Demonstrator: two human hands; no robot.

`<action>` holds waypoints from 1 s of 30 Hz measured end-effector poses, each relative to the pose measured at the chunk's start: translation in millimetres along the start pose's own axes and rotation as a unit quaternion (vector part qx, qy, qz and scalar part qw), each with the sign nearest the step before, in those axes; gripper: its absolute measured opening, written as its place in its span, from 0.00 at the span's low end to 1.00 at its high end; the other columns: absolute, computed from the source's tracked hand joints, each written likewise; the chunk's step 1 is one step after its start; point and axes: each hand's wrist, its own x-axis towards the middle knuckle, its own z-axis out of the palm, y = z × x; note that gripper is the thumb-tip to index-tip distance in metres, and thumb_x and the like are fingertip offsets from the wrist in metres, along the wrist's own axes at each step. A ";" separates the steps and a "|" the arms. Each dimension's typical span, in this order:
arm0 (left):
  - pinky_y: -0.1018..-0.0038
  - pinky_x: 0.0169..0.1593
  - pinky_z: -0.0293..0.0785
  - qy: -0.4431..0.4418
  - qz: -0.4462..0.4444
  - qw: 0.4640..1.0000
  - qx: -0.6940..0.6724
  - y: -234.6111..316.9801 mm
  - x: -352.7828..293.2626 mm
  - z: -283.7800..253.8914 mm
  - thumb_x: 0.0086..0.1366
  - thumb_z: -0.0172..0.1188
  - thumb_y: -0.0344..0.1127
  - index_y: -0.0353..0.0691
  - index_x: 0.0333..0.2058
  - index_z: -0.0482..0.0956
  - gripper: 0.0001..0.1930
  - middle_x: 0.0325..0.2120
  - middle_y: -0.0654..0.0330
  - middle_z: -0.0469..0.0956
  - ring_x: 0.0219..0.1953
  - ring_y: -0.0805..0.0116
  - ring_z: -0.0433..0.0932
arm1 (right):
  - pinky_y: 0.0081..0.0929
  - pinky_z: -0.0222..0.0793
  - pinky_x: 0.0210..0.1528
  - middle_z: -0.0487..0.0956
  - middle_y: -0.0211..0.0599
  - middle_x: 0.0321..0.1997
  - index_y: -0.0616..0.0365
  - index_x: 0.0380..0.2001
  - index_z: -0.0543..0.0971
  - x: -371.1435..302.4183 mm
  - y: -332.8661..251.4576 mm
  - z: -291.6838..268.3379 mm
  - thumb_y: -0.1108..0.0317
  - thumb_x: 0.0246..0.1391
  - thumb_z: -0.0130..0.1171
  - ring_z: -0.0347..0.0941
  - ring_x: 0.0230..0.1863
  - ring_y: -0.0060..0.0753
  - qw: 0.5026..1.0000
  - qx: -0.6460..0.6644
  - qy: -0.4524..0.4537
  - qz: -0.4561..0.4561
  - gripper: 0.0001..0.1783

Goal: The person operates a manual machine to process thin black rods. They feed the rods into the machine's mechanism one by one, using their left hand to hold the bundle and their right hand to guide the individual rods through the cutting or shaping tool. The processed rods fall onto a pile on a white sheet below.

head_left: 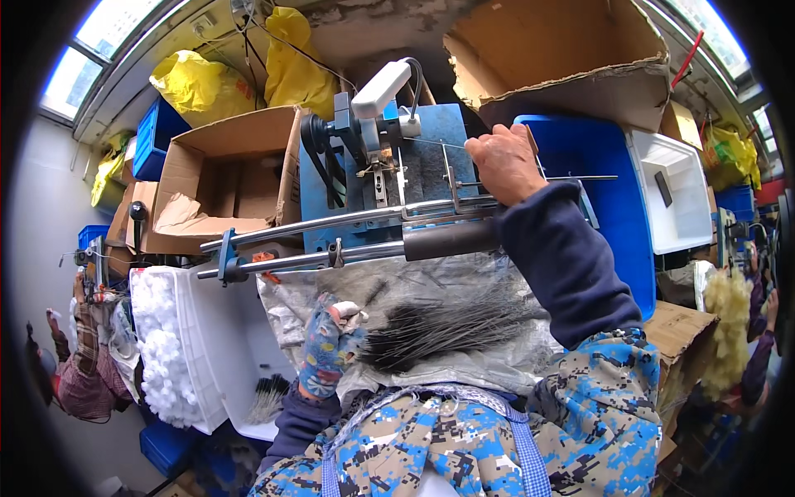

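**Spanning bench machine (385,153) and wire bundle (447,331), one hand to each**

Right hand (505,166), bare, right of upper centre, among the thin rods beside the machine. Fingers curled in together; a slender wire (439,143) runs from the machine toward them, but cannot tell whether they pinch it.

Left hand (323,352), in a worn blue patterned glove, left of lower centre, at the left end of the bundle. Fingers bent; something white at the tips, wrap or loose piece unclear. Cannot tell if they pinch any wire.

Bundle lies mid-frame, below the steel rails (323,224), loose and splayed on a pale plastic sheet (290,298).

Risks, my judgement: the dark sleeve (563,257), close over the rail end, could snag on a rod and jerk the right hand. Fingertips so near the mechanism could be nipped should it move. Loose wires might tangle or scatter if the glove drags through them, its frayed-looking cuff or fabric catching their ends. A slack hold could let the slender wire bend or slip out of line.
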 end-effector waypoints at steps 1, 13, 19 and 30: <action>0.76 0.32 0.71 0.017 -0.028 0.999 -0.029 -1.8 -7.9 -1.8 0.58 0.56 0.25 0.35 0.35 0.72 0.06 0.26 0.59 0.76 0.29 0.70 0.76 | 0.37 0.58 0.38 0.78 0.34 0.24 0.53 0.21 0.77 -11.9 -5.0 -10.6 0.73 0.42 0.49 0.71 0.33 0.36 0.999 0.019 0.027 -0.024 0.06; 0.74 0.34 0.71 0.021 -0.012 0.982 -0.190 31.6 2.8 37.8 0.52 0.59 0.27 0.36 0.41 0.72 0.15 0.32 0.58 0.76 0.31 0.66 0.76 | 0.29 0.68 0.39 0.76 0.40 0.34 0.64 0.35 0.75 -87.4 -130.7 -23.6 0.73 0.47 0.57 0.72 0.35 0.36 0.737 0.652 0.094 -0.154 0.10; 0.64 0.43 0.70 -0.157 -0.032 0.976 0.145 4.1 -1.1 1.6 0.50 0.63 0.43 0.35 0.40 0.73 0.22 0.37 0.51 0.75 0.37 0.58 0.76 | 0.16 0.66 0.23 0.75 0.31 0.19 0.65 0.35 0.75 -60.3 -75.5 -75.0 0.71 0.57 0.49 0.69 0.21 0.14 0.671 0.738 0.024 -0.063 0.09; 0.54 0.58 0.54 -0.276 -0.036 0.897 0.344 -37.7 -21.9 1.8 0.47 0.62 0.47 0.33 0.51 0.66 0.34 0.47 0.46 0.70 0.52 0.42 0.64 | 0.40 0.68 0.38 0.72 0.46 0.38 0.56 0.29 0.78 48.0 -50.9 25.2 0.68 0.45 0.50 0.70 0.39 0.46 0.995 0.089 0.035 0.004 0.09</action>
